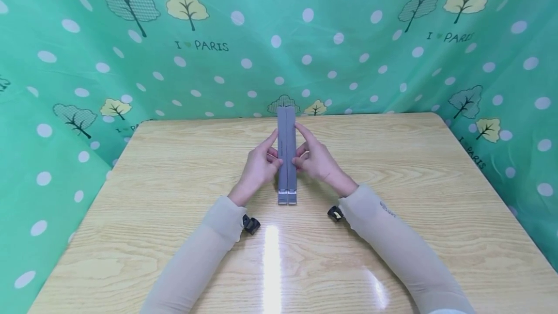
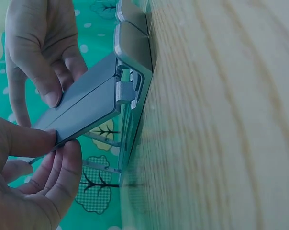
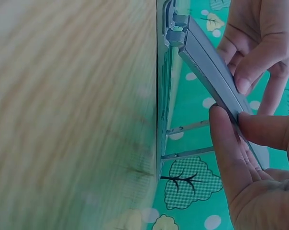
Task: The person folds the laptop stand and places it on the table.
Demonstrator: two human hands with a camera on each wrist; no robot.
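A grey folding stand [image 1: 286, 149] lies lengthwise at the middle of the wooden table [image 1: 174, 183], its two narrow bars side by side. My left hand [image 1: 272, 151] pinches the left bar between thumb and fingers. My right hand [image 1: 301, 149] pinches the right bar the same way. The wrist views show the upper bars [image 2: 82, 108] tilted up off the base [image 2: 135, 62] that lies on the table, hinged at the near end, with thin metal struts beneath. In the right wrist view, the right hand [image 3: 250, 163] and left hand [image 3: 259, 43] hold the raised bars [image 3: 211, 67].
A green curtain [image 1: 348, 52] with white dots and trees surrounds the table on three sides. Small black wrist cameras [image 1: 251, 224] sit at both sleeves. The table's far edge runs just behind the stand.
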